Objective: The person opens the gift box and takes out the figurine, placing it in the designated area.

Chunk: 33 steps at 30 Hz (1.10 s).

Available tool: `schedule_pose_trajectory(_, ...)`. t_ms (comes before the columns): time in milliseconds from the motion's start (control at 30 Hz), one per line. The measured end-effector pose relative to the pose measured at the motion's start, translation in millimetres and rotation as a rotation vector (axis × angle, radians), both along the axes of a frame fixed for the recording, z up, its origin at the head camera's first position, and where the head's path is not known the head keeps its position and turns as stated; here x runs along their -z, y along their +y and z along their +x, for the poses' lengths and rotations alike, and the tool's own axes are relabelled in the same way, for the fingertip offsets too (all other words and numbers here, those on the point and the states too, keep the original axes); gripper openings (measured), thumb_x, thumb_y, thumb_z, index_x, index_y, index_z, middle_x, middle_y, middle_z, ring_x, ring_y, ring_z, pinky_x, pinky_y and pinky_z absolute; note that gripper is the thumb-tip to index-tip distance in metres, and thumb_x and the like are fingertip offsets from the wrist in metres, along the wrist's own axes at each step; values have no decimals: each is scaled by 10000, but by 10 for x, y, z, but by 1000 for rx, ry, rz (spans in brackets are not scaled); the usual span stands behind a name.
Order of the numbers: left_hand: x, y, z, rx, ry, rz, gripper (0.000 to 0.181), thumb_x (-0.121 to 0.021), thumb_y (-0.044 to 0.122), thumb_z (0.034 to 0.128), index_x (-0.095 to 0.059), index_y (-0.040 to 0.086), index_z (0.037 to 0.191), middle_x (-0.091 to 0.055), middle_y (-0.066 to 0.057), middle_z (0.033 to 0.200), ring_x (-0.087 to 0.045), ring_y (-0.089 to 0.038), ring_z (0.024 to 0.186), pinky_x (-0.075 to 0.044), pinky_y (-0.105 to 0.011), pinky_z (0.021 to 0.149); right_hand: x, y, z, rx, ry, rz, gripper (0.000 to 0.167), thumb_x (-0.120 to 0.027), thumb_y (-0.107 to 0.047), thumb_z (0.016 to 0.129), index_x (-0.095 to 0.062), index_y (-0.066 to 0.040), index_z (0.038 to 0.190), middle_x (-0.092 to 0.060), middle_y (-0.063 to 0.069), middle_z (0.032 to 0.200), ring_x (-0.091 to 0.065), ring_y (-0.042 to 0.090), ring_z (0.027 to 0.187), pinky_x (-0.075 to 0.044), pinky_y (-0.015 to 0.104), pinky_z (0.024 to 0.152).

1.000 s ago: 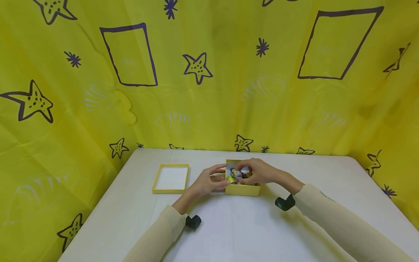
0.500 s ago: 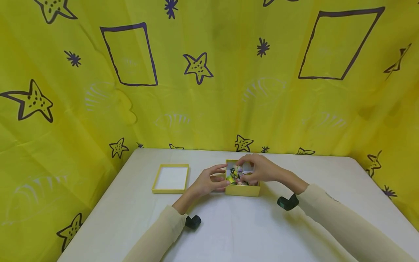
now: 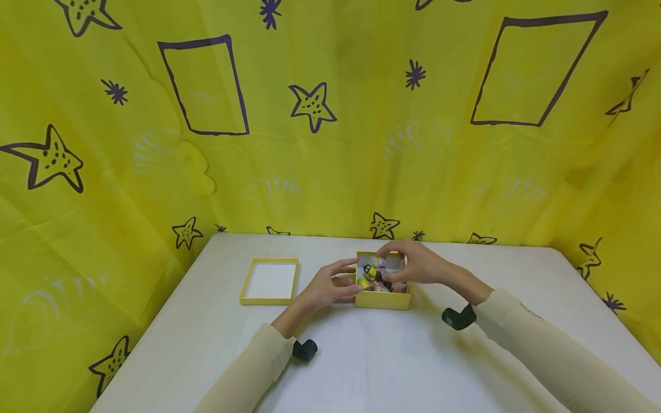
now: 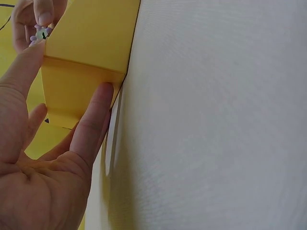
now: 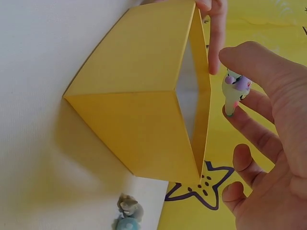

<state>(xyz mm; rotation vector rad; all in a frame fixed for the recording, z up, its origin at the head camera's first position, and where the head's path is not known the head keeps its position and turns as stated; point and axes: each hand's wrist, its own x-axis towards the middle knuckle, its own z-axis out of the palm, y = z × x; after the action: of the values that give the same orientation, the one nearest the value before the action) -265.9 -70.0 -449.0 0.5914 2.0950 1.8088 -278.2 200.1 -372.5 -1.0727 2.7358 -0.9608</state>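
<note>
A yellow box (image 3: 383,300) holds several small colourful figurines (image 3: 368,277). My left hand (image 3: 327,284) is at its left side, fingers nearly straight; in the left wrist view they touch the box wall (image 4: 86,38), with the thumb at the rim. Over the box opening, my right hand (image 3: 420,264) pinches a small pale figurine (image 3: 379,262) with purple parts. The right wrist view shows that pale figurine (image 5: 236,90) between thumb and fingertips, just outside the rim, the other fingers loosely bent. The box's contents are hidden in both wrist views.
A yellow-rimmed lid (image 3: 268,301) with a white inside lies left of the box on the white table (image 3: 361,367). Small grey and blue figures (image 5: 128,211) stand on the table in the right wrist view. Behind hangs a yellow curtain (image 3: 341,172) with stars.
My right hand has shifted slightly right and up, and more of the box's inside and the figurines shows. The left hand has stayed at the box.
</note>
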Motion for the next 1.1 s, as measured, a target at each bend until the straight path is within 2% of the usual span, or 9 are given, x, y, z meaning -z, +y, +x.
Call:
schedule_pose_trajectory(200,-9,-4,7,-6,25,-22,703,-774,120,937,-448,124,1560,-493,-220,1488,-637,-321,1191,-616,-367,865,-28,74,14,-5,22,5,367,-847,-174,854,-734,-82,1190,-726,53,1169,-570,314,965,-490,432,803)
schedule_pose_trajectory(333,-1,-11,4,-10,46,-38,705,-779,126,934,-452,129,1559,-505,-213,1482,-633,-330,1202,-603,-358,896,-39,144,25,12,31,22,396,-877,-193,832,-735,-95,1188,-720,25,1177,-553,295,972,-482,450,810)
schedule_pose_trajectory(500,7,-13,-5,-10,70,-57,706,-781,142,935,-452,139,1559,-517,-203,1476,-633,-321,1196,-589,-354,924,-58,261,51,45,55,54,394,-877,-240,837,-731,-137,1189,-708,-13,1188,-534,212,957,-488,440,798)
schedule_pose_trajectory(767,-17,-13,13,-1,68,-53,698,-767,121,942,-445,115,1561,-512,-210,1479,-624,-341,1213,-589,-349,920,-47,462,120,66,102,55,358,-855,-257,855,-736,-135,1170,-711,-32,1167,-545,156,947,-478,314,767)
schedule_pose_trajectory(933,-15,-13,17,-2,72,-60,695,-766,128,944,-446,125,1562,-511,-213,1481,-625,-337,1209,-587,-341,919,-22,585,167,90,124,58,362,-858,-251,849,-739,-133,1169,-712,-46,1159,-544,131,910,-474,298,753)
schedule_pose_trajectory(1100,-17,-16,11,-7,80,-70,693,-766,140,947,-446,124,1561,-511,-214,1480,-630,-327,1203,-587,-342,919,-15,689,221,115,131,61,358,-859,-222,843,-736,-140,1169,-712,-44,1155,-530,139,874,-477,332,730)
